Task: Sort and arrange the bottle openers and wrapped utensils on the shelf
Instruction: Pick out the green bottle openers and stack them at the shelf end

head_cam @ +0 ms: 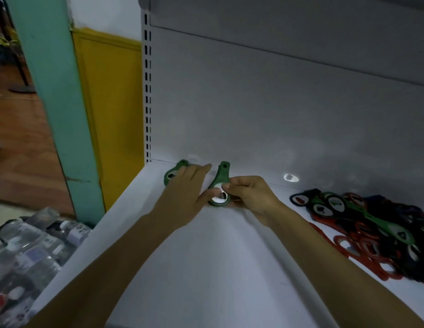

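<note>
On the shelf (pixel 206 261), the right hand (pixel 250 196) pinches a green opener (pixel 221 176).

The left hand (pixel 187 185) is covering most of a green bottle opener (pixel 170 176) at its ten o'clock. The right hand (pixel 251 197) is hiding part of the rim of a second opener (pixel 221 177). The heap of openers (pixel 372 228) at three o'clock is running off the edge. The bottles (pixel 33 252) at eight o'clock are showing only as a blur.

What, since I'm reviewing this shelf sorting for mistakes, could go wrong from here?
The right hand pinches the held green bottle opener only at its ring end; it may slip or land crooked beside the placed green bottle opener under the left hand. Pulling one from the tangled pile of bottle openers may drag others along.
</note>
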The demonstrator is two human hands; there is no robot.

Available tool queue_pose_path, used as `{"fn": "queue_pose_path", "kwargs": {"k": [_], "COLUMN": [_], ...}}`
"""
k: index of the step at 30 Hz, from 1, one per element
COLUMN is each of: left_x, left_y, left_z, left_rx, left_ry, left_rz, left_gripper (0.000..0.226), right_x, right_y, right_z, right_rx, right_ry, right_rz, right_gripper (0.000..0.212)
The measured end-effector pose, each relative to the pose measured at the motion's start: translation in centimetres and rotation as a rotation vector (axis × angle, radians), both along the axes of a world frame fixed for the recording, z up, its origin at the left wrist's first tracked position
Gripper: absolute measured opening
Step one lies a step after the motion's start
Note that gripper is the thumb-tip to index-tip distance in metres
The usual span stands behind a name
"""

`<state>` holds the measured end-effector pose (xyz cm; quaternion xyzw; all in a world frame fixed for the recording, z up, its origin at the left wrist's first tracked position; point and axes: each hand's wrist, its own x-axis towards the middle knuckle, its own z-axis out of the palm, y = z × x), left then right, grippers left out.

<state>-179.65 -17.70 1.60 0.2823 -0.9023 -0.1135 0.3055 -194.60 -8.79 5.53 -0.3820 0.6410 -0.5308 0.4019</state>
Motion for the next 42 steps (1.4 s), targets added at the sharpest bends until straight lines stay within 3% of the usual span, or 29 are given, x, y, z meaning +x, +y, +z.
{"fn": "queue_pose_path", "kwargs": {"k": [1, 3, 6, 13, 22, 27, 30, 34, 37, 42], "left_x": [0.4, 1.0, 0.9, 0.4, 0.4, 0.5, 0.6, 0.8, 0.6, -4.8], "left_y": [-0.8, -2.0, -2.4, -3.0, -2.9, -3.1, -2.9, -2.4, -0.7, 4.6], "left_z": [-0.2, -0.9, -2.8, -3.5, -3.6, -3.6, -3.4, -2.3, -0.9, 1.0], "left_rx": [-0.114, -0.144, 0.069, 0.073, -0.003, 0.012, 0.024, -0.114, -0.292, -0.252], "left_ry": [-0.061, -0.239, -0.352, -0.323, -0.283, -0.222, -0.217, -0.222, -0.264, -0.184], "left_rz": [0.058, 0.130, 0.179, 0.194, 0.235, 0.180, 0.179, 0.147, -0.043, -0.297], "left_gripper": [0.078, 0.099, 0.110, 0.082, 0.075, 0.074, 0.074, 0.071, 0.064, 0.057], "right_x": [-0.1, -0.3, -0.4, 0.3, -0.1, 0.3, 0.5, 0.0, -1.3, -5.9], "right_y": [-1.1, -3.3, -6.4, -9.6, -8.6, -7.4, -6.9, -4.7, -0.7, 7.6], "right_z": [0.0, 0.1, 0.2, 0.6, -0.6, -0.9, -0.9, -1.5, -1.9, -2.7], "right_rx": [0.059, 0.177, 0.326, 0.538, 0.411, 0.310, 0.257, 0.154, 0.090, 0.088], "right_ry": [0.000, 0.025, 0.094, 0.502, 0.365, 0.149, 0.147, 0.481, 0.802, 0.952], "right_rz": [-0.040, -0.089, -0.069, -0.026, -0.101, -0.139, -0.149, -0.141, -0.104, -0.257], "right_gripper": [0.015, 0.014, 0.022, 0.022, 0.018, 0.016, 0.012, 0.011, 0.012, 0.013]}}
